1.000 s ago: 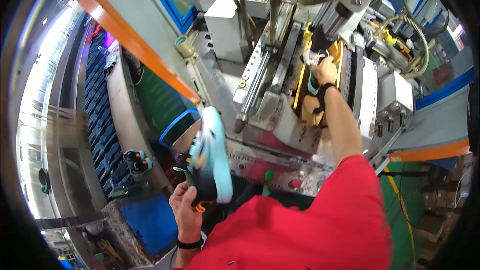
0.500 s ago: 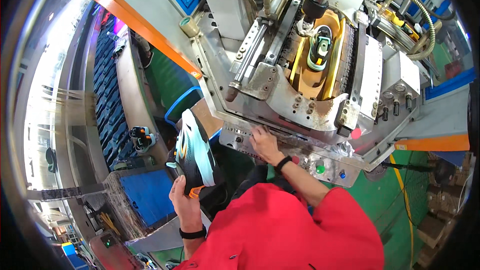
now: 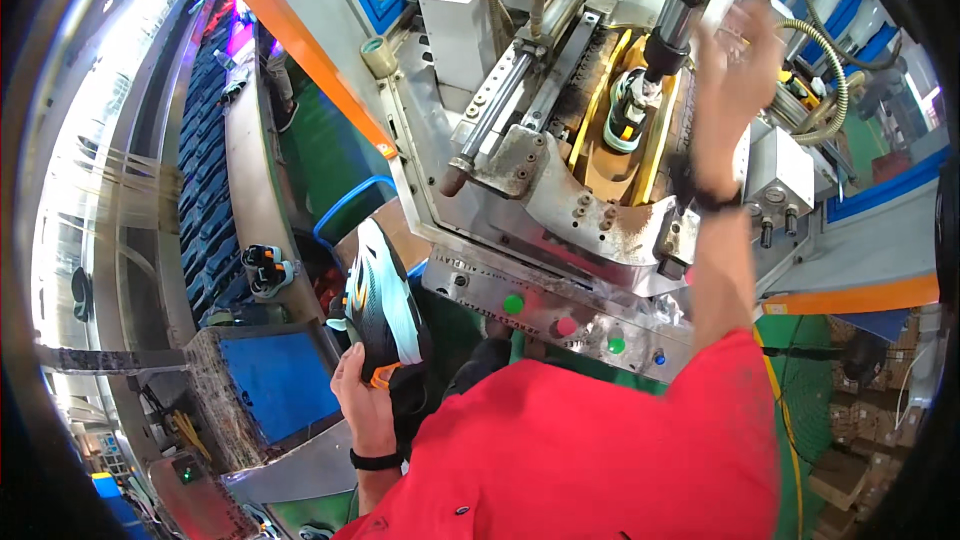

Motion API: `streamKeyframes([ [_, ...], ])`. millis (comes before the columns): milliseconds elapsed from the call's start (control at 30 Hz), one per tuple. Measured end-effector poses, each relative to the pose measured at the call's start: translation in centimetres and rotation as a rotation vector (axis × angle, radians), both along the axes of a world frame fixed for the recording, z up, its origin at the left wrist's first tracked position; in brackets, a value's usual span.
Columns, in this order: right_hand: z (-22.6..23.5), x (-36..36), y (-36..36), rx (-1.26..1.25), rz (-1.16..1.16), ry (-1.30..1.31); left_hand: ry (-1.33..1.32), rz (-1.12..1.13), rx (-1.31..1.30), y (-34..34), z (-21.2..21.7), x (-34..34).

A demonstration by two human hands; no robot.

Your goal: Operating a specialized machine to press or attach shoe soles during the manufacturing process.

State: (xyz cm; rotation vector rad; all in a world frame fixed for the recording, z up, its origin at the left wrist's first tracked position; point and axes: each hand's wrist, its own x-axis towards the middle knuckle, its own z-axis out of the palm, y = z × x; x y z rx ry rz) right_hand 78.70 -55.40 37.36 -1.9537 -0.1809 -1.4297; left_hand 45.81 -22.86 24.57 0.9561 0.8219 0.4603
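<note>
My left hand [image 3: 366, 402] is closed around the heel end of a black and pale blue sneaker [image 3: 390, 300] with orange at its heel. The sneaker points up and away, to the left of the machine. My right hand [image 3: 738, 90] is raised beside the dark press rod [image 3: 672, 35] of the machine. It is smeared by motion, so its fingers do not show clearly. Below the rod, another sneaker [image 3: 627, 120], pale green and black, sits in the tan, yellow-sided mould [image 3: 610, 180].
The metal control panel [image 3: 540, 325] with green, red and blue buttons runs along the machine's front. On the left, a conveyor [image 3: 215, 210] curves past a ledge with a dark shoe [image 3: 267, 272]. An orange-edged frame [image 3: 310, 50] and hoses surround the machine; cartons [image 3: 850, 470] are stacked lower right.
My right hand has gone from the control panel up to beside the press rod, uncovering a green button. The left hand still holds its sneaker. The rod and the mould's sneaker look shifted.
</note>
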Motion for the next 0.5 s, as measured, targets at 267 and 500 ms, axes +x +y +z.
streamKeyframes([
  [267,6.1,12.9,-4.6,0.225,0.451,-0.061,-0.005,0.008,-0.014,-2.0,-1.0,-1.1],
  [500,3.5,15.7,-7.0,0.052,0.218,0.419,0.051,0.129,0.123,-2.4,-3.1,-7.2],
])
